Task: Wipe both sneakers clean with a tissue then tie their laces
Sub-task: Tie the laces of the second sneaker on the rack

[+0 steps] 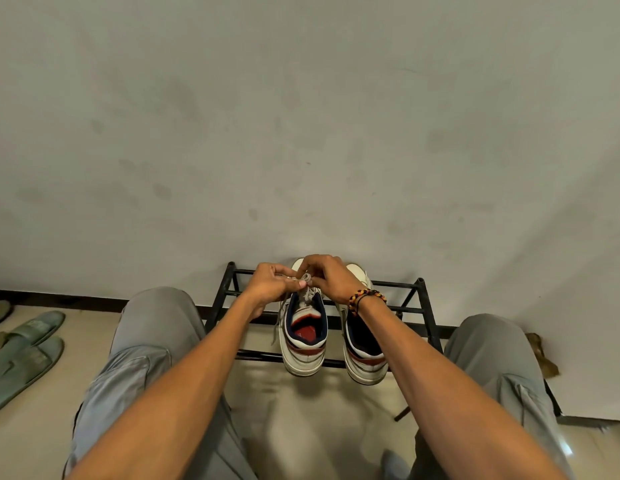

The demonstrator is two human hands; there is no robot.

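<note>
Two white sneakers with red and navy trim stand side by side on a black metal rack [419, 292], heels toward me. Over the left sneaker [303, 344] both hands meet at its laces [306, 280]. My left hand [268, 285] pinches one strand of the grey lace, and my right hand [327, 277] pinches the other, forming a knot between them. A loose lace end hangs down the left sneaker's outer side. The right sneaker [365, 358] sits partly under my right wrist, which wears a beaded bracelet. No tissue is in view.
My knees in grey trousers flank the rack at the left [156, 327] and right [488, 344]. A pair of green slippers [24, 348] lies on the floor at the far left. A plain wall rises behind the rack. Brown debris [544, 358] lies at the right.
</note>
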